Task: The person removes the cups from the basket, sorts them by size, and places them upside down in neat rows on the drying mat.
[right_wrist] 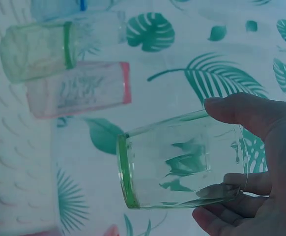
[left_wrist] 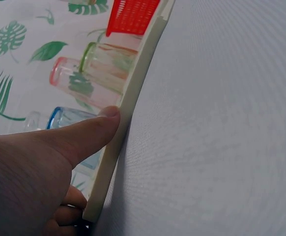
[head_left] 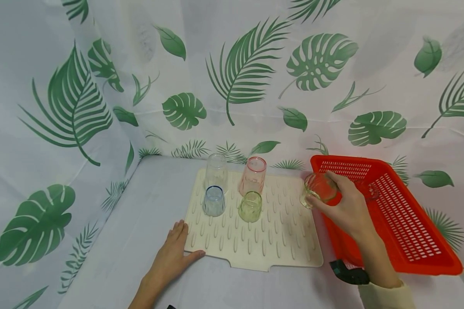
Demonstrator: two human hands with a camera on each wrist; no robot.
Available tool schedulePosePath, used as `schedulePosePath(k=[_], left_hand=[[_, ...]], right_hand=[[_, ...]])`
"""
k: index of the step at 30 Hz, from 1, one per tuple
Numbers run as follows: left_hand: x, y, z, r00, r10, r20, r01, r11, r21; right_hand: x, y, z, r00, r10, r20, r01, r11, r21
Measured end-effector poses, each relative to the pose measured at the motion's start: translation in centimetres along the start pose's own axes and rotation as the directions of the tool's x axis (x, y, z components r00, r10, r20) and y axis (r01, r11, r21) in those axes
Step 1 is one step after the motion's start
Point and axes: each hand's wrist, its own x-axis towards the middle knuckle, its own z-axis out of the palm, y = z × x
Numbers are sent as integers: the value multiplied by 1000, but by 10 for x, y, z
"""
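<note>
My right hand (head_left: 348, 206) grips a clear glass with a green rim (right_wrist: 177, 164) between thumb and fingers. The glass is tilted, held above the drying mat's right edge beside the red basket. My left hand (head_left: 170, 253) lies at the front left corner of the cream ridged drying mat (head_left: 286, 244); its thumb (left_wrist: 99, 130) touches the front edge and its fingers the left edge. On the mat stand a tall clear glass (head_left: 216, 171), a tall pink-rimmed glass (head_left: 252, 178), a short blue-rimmed glass (head_left: 214, 204) and a short green glass (head_left: 250, 209).
A red plastic basket (head_left: 421, 214) with perforated walls stands right of the mat. Another clear glass (head_left: 371, 192) shows inside it. Behind hangs a white cloth (head_left: 255, 116) with green leaf prints. A dark strap-like object (head_left: 348, 273) is by the right wrist.
</note>
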Motion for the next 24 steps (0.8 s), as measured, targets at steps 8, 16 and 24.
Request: schedulePosePath(k=[8, 16, 24], left_hand=[[0, 0, 1, 1000, 13, -10, -13, 1000, 6], [-1, -1, 2, 1000, 15, -9, -15, 1000, 6], [0, -1, 2, 1000, 18, -19, -18, 1000, 16]], right_hand=[[-10, -7, 9, 1000, -10, 24, 10, 1000, 19], [-17, -15, 17, 999, -42, 32, 40, 997, 64], [-24, -21, 24, 995, -81, 50, 75, 992, 101]])
